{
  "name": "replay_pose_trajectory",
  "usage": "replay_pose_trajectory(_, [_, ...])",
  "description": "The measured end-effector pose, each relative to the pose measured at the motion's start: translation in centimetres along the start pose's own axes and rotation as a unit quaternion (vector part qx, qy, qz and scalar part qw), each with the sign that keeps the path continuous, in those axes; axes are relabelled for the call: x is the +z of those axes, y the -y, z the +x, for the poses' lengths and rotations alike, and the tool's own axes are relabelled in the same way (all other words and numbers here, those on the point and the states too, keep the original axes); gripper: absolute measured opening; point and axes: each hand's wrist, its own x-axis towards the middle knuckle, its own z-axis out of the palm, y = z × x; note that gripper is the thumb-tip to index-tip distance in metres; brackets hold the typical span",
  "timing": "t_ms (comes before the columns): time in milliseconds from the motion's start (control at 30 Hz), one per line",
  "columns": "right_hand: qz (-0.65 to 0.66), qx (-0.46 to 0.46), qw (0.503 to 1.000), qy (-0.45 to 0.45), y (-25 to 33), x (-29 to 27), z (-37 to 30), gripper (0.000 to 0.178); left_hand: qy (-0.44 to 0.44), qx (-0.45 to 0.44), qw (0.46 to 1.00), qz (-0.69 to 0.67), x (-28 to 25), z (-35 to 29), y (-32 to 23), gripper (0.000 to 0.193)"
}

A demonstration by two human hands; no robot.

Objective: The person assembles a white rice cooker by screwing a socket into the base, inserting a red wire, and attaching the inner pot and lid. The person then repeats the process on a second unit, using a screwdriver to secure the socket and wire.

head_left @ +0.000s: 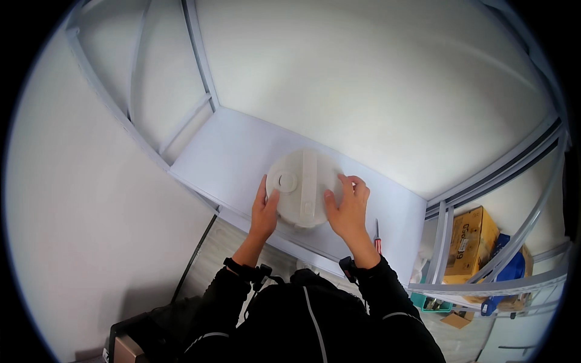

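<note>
On the shelf in front of me sits a round off-white appliance [292, 204], which looks like a rice cooker seen from above. A raised bar [309, 181] crosses its top, and a round vent cap [284, 181] lies left of the bar. My left hand [264, 212] grips the left side, thumb by the rim and fingers along the wall. At the right side, my right hand [349, 206] holds the rim with its thumb on top and its fingers curled at the edge. The fingertips are partly hidden. Right of that hand lies a screwdriver [378, 244] with a red handle.
The pale shelf [230, 142] meets a white wall behind and grey metal frame posts at both sides. Below right are a yellow-brown cardboard box [471, 242], a blue bag [511, 275] and a green bin [433, 304]. A dark case [142, 339] stands lower left.
</note>
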Motion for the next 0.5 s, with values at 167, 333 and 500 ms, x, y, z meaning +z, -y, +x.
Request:
replay_pose_trajectory(167, [0.234,0.049,0.950,0.202,1.5,-1.3,1.2,0.062,0.002,-0.025,1.000,0.014,0.0,-0.1,-0.5,0.068])
replay_pose_trajectory(333, [0.117,-0.097,0.967,0.205,2.4,-3.3,3.5,0.064,0.033,-0.009,0.999,0.024,-1.0,0.6,0.2,0.067])
replay_pose_trajectory(500, [0.113,-0.222,0.947,0.202,0.3,-2.7,5.4,0.062,0.051,-0.029,0.998,0.002,-1.6,2.6,0.8,0.066])
